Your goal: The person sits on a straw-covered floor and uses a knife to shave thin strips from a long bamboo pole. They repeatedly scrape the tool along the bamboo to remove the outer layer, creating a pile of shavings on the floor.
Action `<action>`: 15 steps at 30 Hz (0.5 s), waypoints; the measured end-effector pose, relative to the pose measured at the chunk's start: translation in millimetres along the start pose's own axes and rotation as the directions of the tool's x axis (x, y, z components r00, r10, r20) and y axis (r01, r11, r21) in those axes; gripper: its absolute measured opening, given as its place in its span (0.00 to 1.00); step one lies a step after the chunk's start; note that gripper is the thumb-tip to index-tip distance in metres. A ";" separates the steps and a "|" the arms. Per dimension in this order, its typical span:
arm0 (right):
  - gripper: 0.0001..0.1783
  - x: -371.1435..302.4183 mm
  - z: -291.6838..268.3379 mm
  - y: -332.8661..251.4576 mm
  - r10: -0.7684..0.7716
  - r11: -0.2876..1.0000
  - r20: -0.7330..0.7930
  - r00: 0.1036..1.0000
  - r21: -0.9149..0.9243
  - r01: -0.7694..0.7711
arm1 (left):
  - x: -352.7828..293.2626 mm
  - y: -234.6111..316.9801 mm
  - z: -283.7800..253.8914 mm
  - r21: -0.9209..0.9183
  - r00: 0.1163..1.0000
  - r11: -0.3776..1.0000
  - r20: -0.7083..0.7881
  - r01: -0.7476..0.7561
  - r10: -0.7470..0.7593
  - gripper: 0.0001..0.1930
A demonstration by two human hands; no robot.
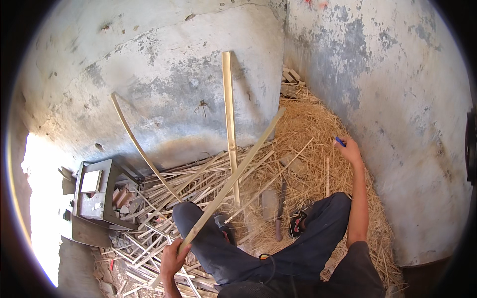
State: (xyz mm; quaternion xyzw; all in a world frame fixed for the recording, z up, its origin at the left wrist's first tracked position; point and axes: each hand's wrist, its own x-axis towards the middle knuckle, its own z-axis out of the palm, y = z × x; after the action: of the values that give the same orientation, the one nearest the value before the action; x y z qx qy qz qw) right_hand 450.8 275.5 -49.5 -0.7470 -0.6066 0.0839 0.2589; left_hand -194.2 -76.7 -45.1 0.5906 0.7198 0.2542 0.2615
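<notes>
My left hand (172, 259) is closed round the near end of a long bamboo strip (233, 178). The strip slants up to the right across my left knee, its far end over the straw. At the right, my raised right hand (350, 150) grips a short blue pen-like object (340, 142); the rest of it is hidden by the fingers. That hand is apart from the strip, above the straw near the wall. A split bamboo length (229, 109) leans upright against the wall, and a thin curved strip (140, 148) rises to its left.
Many cut strips (149, 248) lie piled at the left. Straw-like shavings (308, 119) cover the right corner. Between my feet are a dark long tool (281, 208) and a flat block (270, 204). A wooden stool-like box (97, 191) stands by the bright opening. Worn walls (387, 109) enclose the corner.
</notes>
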 end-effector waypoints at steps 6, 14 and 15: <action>0.26 -25.4 -36.7 -48.1 -0.046 0.998 -0.047 0.998 0.032 0.047 | 24.7 60.4 25.0 -0.150 0.996 0.987 0.058 -0.056 0.065 0.15; 0.21 -136.9 -42.3 -167.5 -0.460 0.730 -0.167 0.872 0.487 0.479 | 46.6 138.9 69.1 -0.455 0.979 0.889 0.150 -0.055 0.137 0.14; 0.20 -155.8 -37.2 -177.5 -0.533 0.685 -0.191 0.824 0.474 0.553 | 48.7 141.3 76.6 -0.500 0.975 0.864 0.154 -0.061 0.158 0.14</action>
State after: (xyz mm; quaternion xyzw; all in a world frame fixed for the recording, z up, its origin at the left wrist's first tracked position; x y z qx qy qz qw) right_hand 275.0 139.9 39.5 -0.4391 -0.7507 0.1469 0.4712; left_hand -49.1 0.0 -9.7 0.5658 0.5682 0.3863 0.4558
